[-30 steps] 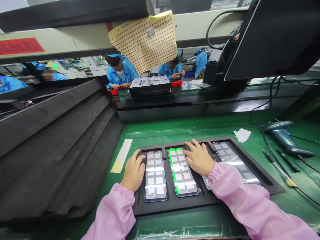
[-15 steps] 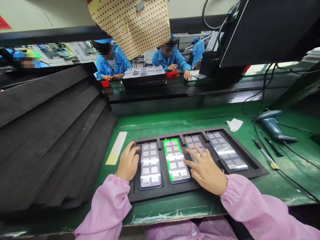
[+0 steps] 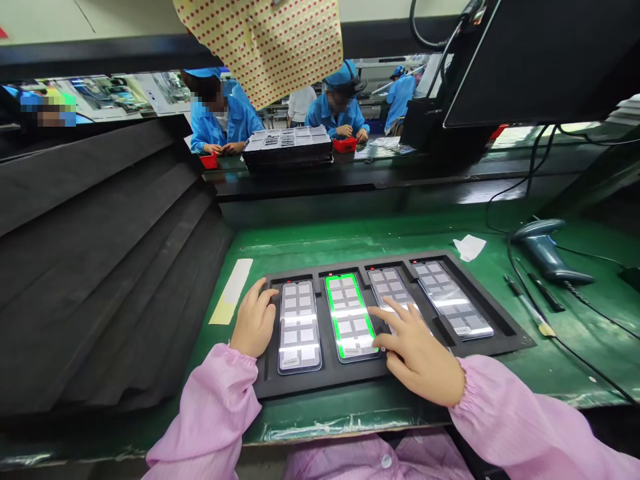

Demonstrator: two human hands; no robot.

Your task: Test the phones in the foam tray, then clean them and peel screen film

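Seemingly edge-tracing: left hand (image 3: 253,321) and right hand (image 3: 423,355), apart, gripping nothing, flank the green-bordered phone (image 3: 352,317); continuing calls for light touch.

The right hand (image 3: 423,360) hides the lower part of the third phone (image 3: 387,283) from the left. The left hand (image 3: 253,325) covers some of the tray (image 3: 310,385) rim. Print on the leftmost phone's label (image 3: 291,363) is too small to read. The yellow sheet (image 3: 273,50) is cut off by the top edge, the black stack (image 3: 100,267) by the left, the dark panel (image 3: 545,63) by top and right (both sleeves (image 3: 210,413) run out below).
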